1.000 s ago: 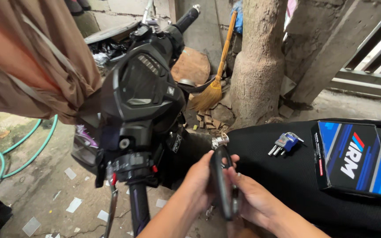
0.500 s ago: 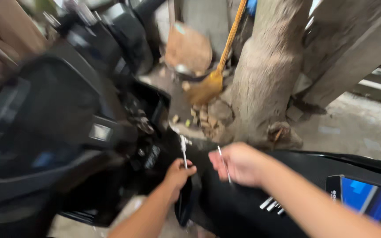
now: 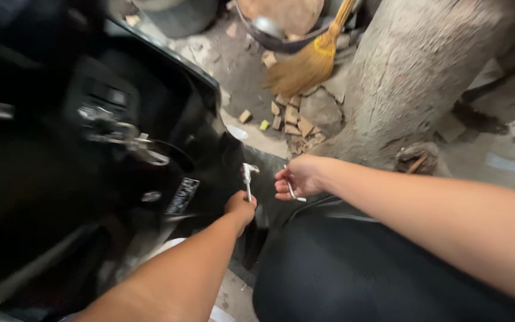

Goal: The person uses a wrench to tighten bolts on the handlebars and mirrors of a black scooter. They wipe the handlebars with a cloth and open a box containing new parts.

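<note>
Nearest: black scooter seat [image 3: 359,268], bottom right, both forearms reaching over and beside it.

Left hand [image 3: 241,209]: closed around the lower end of a metal socket wrench [image 3: 248,179], which stood upright with its bright head above the fist, against the black inner panel [image 3: 198,149] of the scooter.

Right hand [image 3: 298,177]: fingers curled, pinching a thin silver tool [image 3: 293,192] whose bent end showed below the palm; just right of the wrench, not touching it.

Label: small dark rectangular sticker with pale lettering [image 3: 182,195] on the panel, left of the left hand, tilted.

Further left: blurred ignition area with metal key parts [image 3: 127,138].

Farther: broken brick pieces [image 3: 293,116] on the ground at the foot of a tree trunk [image 3: 412,71].

Farthest: straw broom [image 3: 305,62] with a yellow band, leaning by a round dark basin [image 3: 269,33].
</note>
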